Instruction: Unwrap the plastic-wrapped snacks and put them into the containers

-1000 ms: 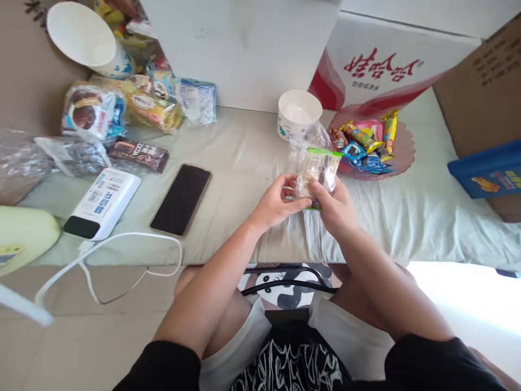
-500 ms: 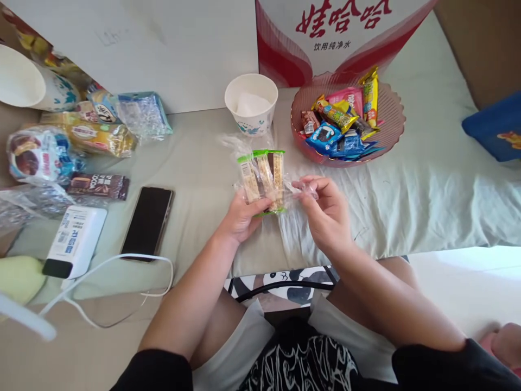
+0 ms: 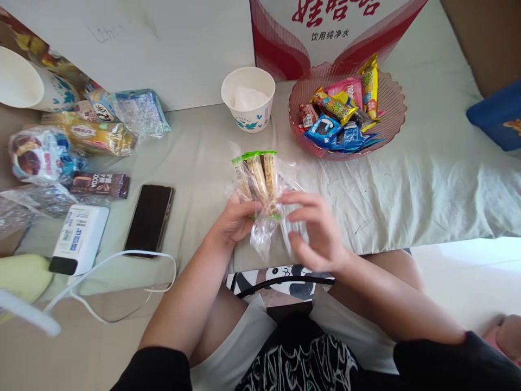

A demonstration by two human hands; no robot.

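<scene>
Clear plastic bag (image 3: 266,231) of green-tipped snack bars (image 3: 256,176) is being gripped by the left hand (image 3: 236,220) above the bed's edge; the right hand (image 3: 315,233), fingers spread open, is touching it, probably unwrapping; next calls for pinching the loose film.

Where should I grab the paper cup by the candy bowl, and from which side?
Take the paper cup around its outer wall just below the rim, coming from the near side. It stands upright with its mouth open and something white inside, so a wrap beats a pinch on the rim. A white box stands close behind it and the pink candy bowl sits to its right.
</scene>
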